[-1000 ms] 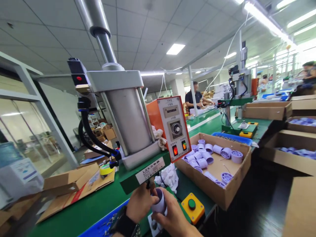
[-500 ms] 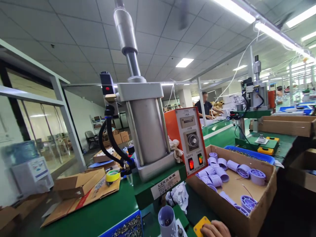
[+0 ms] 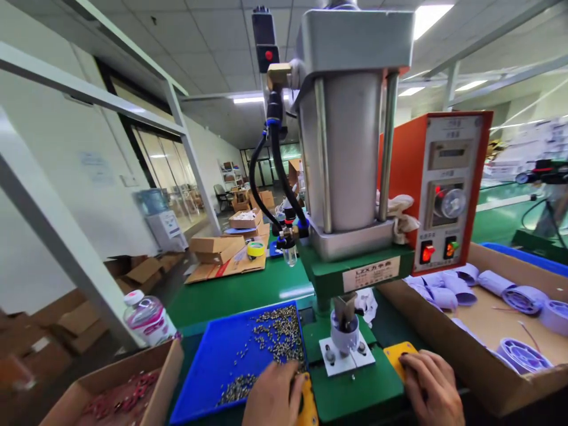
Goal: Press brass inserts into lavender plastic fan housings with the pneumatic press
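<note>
My left hand is at the bottom centre, its bent fingers by the edge of a blue tray of small metal parts. Its thumb lies against a yellow button box. On the right, my right hand has its curled fingers on another yellow button box. Between the hands, a short purple plastic cylinder stands upright on a white plate under the press. The press's metal tool reaches down into the cylinder's top.
An orange control box adjoins the press. To the right, a cardboard box holds several purple plastic parts. A carton of red pieces and a bottle stand at left. Yellow tape lies on flattened cardboard behind.
The camera view has swung to the right and down, bringing my left hand and the blue tray into view. My right hand remains at its yellow button box. The press tool now shows inside the purple cylinder.
</note>
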Motion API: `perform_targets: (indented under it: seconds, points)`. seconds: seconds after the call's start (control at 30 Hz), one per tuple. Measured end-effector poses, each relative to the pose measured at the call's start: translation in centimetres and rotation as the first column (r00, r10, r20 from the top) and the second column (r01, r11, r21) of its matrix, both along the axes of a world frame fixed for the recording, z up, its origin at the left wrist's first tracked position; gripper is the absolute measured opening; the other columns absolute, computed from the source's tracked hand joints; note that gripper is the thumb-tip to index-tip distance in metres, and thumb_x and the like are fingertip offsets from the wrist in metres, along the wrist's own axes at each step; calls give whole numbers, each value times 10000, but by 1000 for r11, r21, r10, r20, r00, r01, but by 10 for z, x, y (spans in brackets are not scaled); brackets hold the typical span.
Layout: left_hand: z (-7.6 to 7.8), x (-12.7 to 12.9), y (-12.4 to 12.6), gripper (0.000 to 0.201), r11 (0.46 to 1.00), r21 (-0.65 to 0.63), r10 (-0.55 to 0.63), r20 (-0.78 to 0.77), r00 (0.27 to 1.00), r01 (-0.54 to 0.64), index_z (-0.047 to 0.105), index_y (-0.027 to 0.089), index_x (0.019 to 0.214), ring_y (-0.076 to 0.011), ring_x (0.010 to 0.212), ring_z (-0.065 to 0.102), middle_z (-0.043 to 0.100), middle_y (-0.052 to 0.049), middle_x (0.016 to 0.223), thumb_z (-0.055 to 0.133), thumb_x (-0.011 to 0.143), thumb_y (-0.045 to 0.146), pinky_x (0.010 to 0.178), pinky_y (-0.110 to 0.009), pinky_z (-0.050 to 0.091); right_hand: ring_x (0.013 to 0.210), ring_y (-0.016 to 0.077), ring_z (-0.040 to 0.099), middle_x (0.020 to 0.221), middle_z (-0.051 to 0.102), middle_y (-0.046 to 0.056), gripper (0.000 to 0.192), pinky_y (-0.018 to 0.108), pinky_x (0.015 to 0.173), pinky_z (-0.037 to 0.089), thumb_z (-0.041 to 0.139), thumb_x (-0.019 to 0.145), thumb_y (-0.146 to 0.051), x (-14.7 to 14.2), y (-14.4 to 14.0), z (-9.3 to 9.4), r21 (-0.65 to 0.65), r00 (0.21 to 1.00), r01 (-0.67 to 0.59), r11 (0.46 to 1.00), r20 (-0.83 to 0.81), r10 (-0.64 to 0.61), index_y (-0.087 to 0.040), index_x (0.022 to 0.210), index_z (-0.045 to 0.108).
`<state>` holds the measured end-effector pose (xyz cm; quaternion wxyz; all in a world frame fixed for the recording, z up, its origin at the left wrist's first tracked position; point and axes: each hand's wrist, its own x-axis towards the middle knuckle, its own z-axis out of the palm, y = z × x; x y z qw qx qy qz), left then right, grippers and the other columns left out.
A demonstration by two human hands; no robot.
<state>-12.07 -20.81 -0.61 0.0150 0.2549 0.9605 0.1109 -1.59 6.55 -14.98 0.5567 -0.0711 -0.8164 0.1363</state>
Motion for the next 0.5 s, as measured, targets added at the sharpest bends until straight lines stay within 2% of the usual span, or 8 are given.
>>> perform_targets:
  seconds: [0.03,0.1,0.2,0.37,0.5]
  points:
    - [6,-9,5,347,1000,-6,11,-19,1000,-11,636,267,1133,-192,1093,591,679,-31,1156,361,923,277,966,-309,427,860,237,598,885,691,61,151,402,811,454,524,884,-297,0,-2,0,-17,1000,-2,1000,13,2,-210,948,629]
    - [11,-27,14,312,993,-115,5,-32,999,-9,624,228,1126,-206,1100,588,673,-60,1144,421,893,267,946,-320,435,873,239,599,914,691,63,173,410,822,446,508,896,-318,1,-3,-1,-25,999,8,1000,37,-7,-211,955,632]
    - [6,-47,26,269,964,-264,-38,30,999,45,660,196,1032,-247,1074,621,690,-98,1105,550,788,225,877,-326,475,865,242,611,925,694,64,218,408,810,445,491,904,-363,3,-1,-2,-4,997,47,999,55,-47,-209,973,628]
    - [-7,-55,34,262,963,-241,-113,40,993,119,688,190,920,-243,1022,660,721,-108,1017,489,767,114,803,-296,497,880,237,638,955,693,76,252,365,780,483,518,888,-364,4,4,1,-35,994,81,996,74,-79,-193,1059,592]
    - [-11,-54,35,300,974,-211,-82,-3,997,79,681,160,907,-262,991,670,716,-139,991,412,800,82,785,-328,502,933,242,643,997,685,75,278,366,810,497,499,898,-372,-1,-7,25,-230,996,17,973,89,3,-207,1112,565]
